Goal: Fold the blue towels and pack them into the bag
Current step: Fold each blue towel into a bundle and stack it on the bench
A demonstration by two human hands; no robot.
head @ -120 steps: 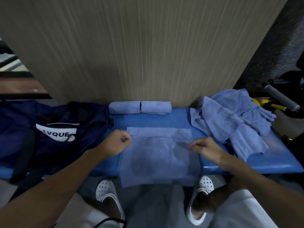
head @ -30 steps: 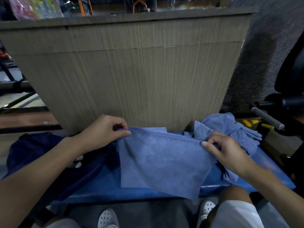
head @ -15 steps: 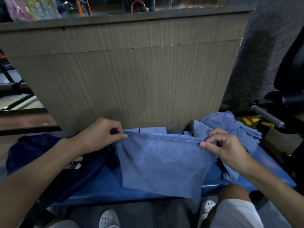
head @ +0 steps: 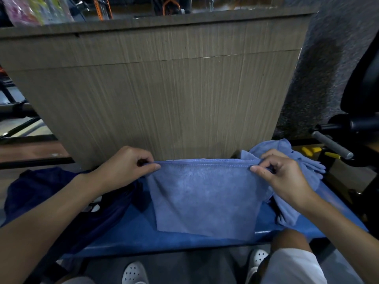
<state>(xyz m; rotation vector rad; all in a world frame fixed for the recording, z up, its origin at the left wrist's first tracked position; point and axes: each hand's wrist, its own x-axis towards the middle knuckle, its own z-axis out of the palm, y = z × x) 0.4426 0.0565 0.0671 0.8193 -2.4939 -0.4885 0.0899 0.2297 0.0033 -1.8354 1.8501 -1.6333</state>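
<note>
Blue towel [head: 205, 195] hangs at centre, top hem pulled taut between both hands, lower edge lying on the blue padded bench [head: 133, 228] close to its near edge. Left hand [head: 125, 169] pinches the left top corner between thumb and curled forefinger; right hand [head: 285, 177] pinches the right top corner the same way, its other fingers loosely bent. The cloth looks thin, soft and light, probably microfibre: it sags and ripples below the hem, so it likely will not keep a shape on its own and should crease easily. It is not fragile and has enough nap to grip. Best hold is at the corners on the stitched hem, kept in tension so the edges line up for the next fold; a grip mid-cloth would probably bunch it. A heap of unfolded blue towels [head: 311, 167] sits just right, touching the right wrist area. The dark navy bag [head: 61, 191] lies slumped at left on the bench, its opening not clear to see. A wood-grain panel [head: 174, 99] stands behind, and white clogs [head: 134, 272] show below.
</note>
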